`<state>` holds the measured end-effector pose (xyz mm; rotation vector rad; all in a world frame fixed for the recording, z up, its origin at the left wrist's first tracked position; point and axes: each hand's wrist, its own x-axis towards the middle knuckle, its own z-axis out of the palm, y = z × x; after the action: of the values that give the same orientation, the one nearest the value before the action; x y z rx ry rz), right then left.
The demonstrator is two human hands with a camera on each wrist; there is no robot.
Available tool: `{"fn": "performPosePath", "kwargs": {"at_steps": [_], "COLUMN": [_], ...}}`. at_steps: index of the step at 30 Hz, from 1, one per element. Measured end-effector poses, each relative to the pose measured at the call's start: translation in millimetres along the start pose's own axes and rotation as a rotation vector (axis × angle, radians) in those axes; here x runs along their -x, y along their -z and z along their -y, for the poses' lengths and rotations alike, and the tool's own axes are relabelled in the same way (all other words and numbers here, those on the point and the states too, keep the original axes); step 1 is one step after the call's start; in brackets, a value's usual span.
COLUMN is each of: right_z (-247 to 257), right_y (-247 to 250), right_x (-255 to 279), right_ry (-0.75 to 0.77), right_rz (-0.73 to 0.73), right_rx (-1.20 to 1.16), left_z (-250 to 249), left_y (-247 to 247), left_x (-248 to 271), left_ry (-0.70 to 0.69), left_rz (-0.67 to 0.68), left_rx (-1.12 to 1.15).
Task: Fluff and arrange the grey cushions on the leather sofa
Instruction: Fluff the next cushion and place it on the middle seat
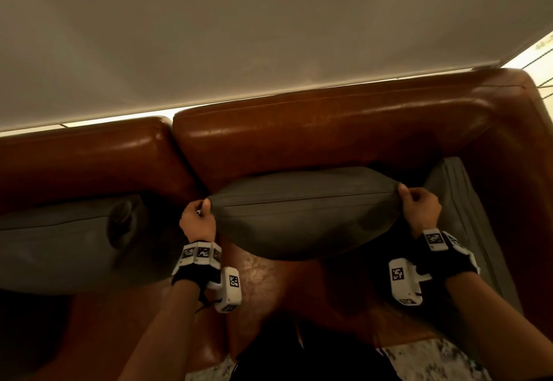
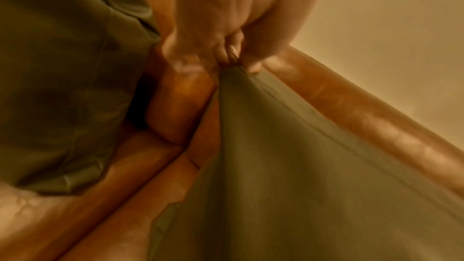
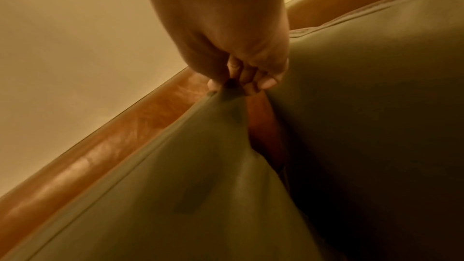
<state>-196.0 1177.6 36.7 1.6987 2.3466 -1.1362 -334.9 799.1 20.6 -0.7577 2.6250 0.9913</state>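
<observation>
A grey cushion stands on edge against the back of the brown leather sofa. My left hand pinches its upper left corner, my right hand its upper right corner. The left wrist view shows my left hand curled round the corner of that cushion. In the right wrist view my right hand grips the other corner of the cushion. A second grey cushion lies to the left, a third leans in the right corner.
A pale wall rises behind the sofa back. The sofa's right arm bounds the seat on that side. Bare leather seat shows below the held cushion. A patterned rug lies in front of the sofa.
</observation>
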Motion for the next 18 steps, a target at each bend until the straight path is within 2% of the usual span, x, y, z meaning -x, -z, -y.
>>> {"fn": "performPosePath", "kwargs": {"at_steps": [1,2,3,4,5,6,8,9,10,12,14,18], "right_z": [1.7,3.5,4.6,5.3,6.2,7.0,7.2,7.0,7.0,3.6,-1.3,-1.2], "right_y": [-0.4,-0.4,0.4,1.0,1.9,2.2,0.5,0.3,0.5,2.3,6.8,7.5], "right_x": [2.3,3.7,4.5,5.4,6.6,8.6,11.1,11.8,12.0,10.0,7.3,5.4], "right_ry": [0.000,0.000,0.003,0.000,-0.002,-0.007,0.008,0.015,0.017,0.021,0.023,0.053], "right_rz": [-0.008,-0.013,-0.017,-0.017,-0.016,-0.015,-0.018,-0.018,-0.016,-0.004,0.018,0.068], "right_rx": [-0.007,-0.015,-0.019,-0.023,-0.027,-0.029,-0.025,-0.019,-0.011,0.009,0.035,0.064], "left_z": [-3.6,-11.0,-21.7,-34.9,-49.9,-63.5,-84.6,-88.0,-85.5,-67.6,-43.5,12.1], "left_y": [-6.8,-14.8,-24.9,-38.0,-54.5,-72.4,-104.7,-118.4,-128.8,-138.3,-130.3,-76.9], "left_x": [6.6,17.1,31.6,50.3,73.4,98.0,140.1,152.1,157.9,149.7,124.7,48.0], "left_ry": [-0.033,-0.128,-0.289,-0.485,-0.682,-0.838,-0.998,-1.013,-1.033,-1.118,-1.112,-0.783], "left_rz": [-0.081,-0.161,-0.192,-0.139,-0.008,0.180,0.538,0.650,0.694,0.630,0.518,0.323], "left_rx": [-0.060,-0.122,-0.155,-0.164,-0.153,-0.170,-0.354,-0.462,-0.561,-0.714,-0.789,-0.849]}}
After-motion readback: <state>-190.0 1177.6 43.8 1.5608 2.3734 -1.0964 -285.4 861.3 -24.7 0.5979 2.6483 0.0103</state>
